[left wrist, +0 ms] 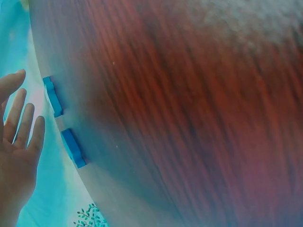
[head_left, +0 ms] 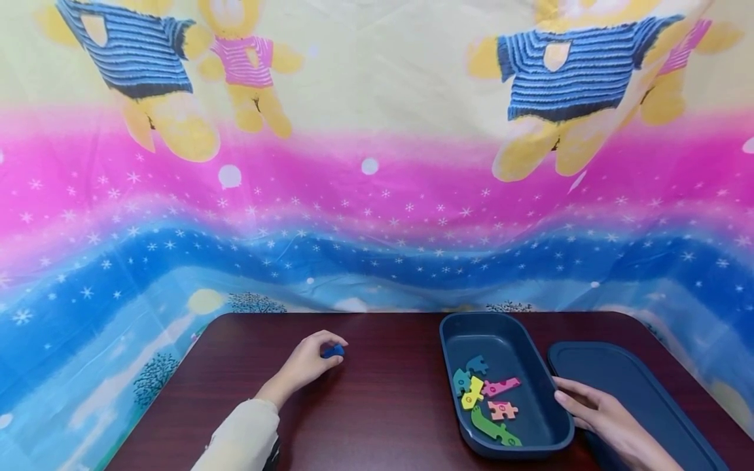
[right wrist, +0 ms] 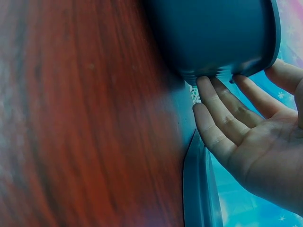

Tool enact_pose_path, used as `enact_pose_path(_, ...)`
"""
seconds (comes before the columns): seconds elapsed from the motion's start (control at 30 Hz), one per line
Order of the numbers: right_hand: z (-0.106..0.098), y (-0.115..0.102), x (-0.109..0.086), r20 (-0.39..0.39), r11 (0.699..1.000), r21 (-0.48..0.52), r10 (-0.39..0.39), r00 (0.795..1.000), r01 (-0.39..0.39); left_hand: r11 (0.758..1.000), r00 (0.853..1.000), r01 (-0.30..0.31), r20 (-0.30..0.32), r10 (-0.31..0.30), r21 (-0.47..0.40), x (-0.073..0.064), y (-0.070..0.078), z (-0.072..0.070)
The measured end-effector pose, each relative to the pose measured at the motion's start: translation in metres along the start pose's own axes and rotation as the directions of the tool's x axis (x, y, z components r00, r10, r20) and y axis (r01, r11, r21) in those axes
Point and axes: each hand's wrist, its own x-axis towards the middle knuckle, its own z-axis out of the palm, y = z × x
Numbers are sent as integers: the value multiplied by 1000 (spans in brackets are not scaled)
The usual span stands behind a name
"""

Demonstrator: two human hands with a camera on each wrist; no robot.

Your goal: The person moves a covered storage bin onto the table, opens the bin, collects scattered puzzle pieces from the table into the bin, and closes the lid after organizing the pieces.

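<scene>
Done: you have, by judgement, a job part-way along; box [head_left: 491, 347] uncovered, most pieces in view lying loose inside it.
Left: two blue pieces lie outside the box, apart from its lot; lid not on.
Right hand [head_left: 607, 412]: one, at the box's right wall; your fingers nearly straight, touching the outside, not wrapped round it.
Green pieces [head_left: 485, 425]: one, or two lying together, you cannot tell; near end of the box.
Salmon pieces [head_left: 501, 411]: one, on the box floor, just beyond the green.
Yellow pieces [head_left: 471, 396]: one as far as you can tell, toward the box's left wall.
Pink pieces [head_left: 501, 388]: one, on the box floor, right beside the yellow.
Teal pieces [head_left: 478, 365]: two, farthest of the box's contents, one close to its left wall.
Lid [head_left: 618, 379]: one, flat, right of the box.
Left hand [head_left: 312, 356]: one, well left of the box; your thumb and fingers parted above the blue pieces, gripping nothing.
Blue pieces [left wrist: 73, 148]: two, side by side, apart, left of the box on the table [head_left: 377, 405].
Printed cloth [head_left: 365, 209]: one backdrop, beyond the box.
</scene>
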Motion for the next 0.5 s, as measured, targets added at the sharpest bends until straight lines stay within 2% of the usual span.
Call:
enact_pose_path(0.23,0,1,0,-3,1000,2,10,1000,-10,1000,1000,8,18,-9,7,4,-6,3)
enact_pose_path(0.5,0,0,0,-5,1000,6,8,1000,-8,1000,1000,22,-1,-22,18,4,-8,4)
